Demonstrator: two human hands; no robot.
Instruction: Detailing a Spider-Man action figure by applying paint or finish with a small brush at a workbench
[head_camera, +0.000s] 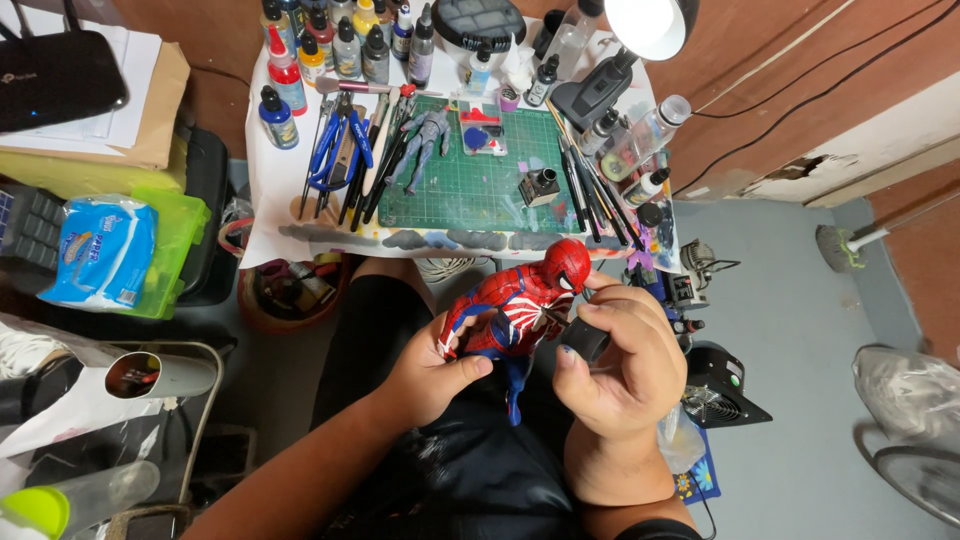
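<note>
The red-and-blue action figure (520, 305) is held over the person's lap, in front of the near edge of the bench (270, 200) and clear of it. The left hand (430, 375) forms the supporting grip: thumb and fingers are closed around the figure's lower torso and one arm, so the figure is clamped from its lower left side. The figure's long axis runs diagonally, from the blue legs pointing down toward the lap up to the red head (567, 264), which points up and right toward the bench. The right hand (625, 365) is closed on a small dark cylindrical object (585, 340), its kind not clear from this view, and holds it just beside the figure's chest; whether the object touches the chest cannot be determined. From the right grip, the figure therefore lies to the left and slightly up, with the head just above the right fingers. Both hands are close to the figure; the left carries it, the right works at its right flank. On the bench, a green cutting mat (470, 190) carries a grey unpainted figure (425, 140), with a row of paint bottles (330, 50) behind, brushes (595, 195) to the right and blue-handled pliers (335, 150) to the left.
</note>
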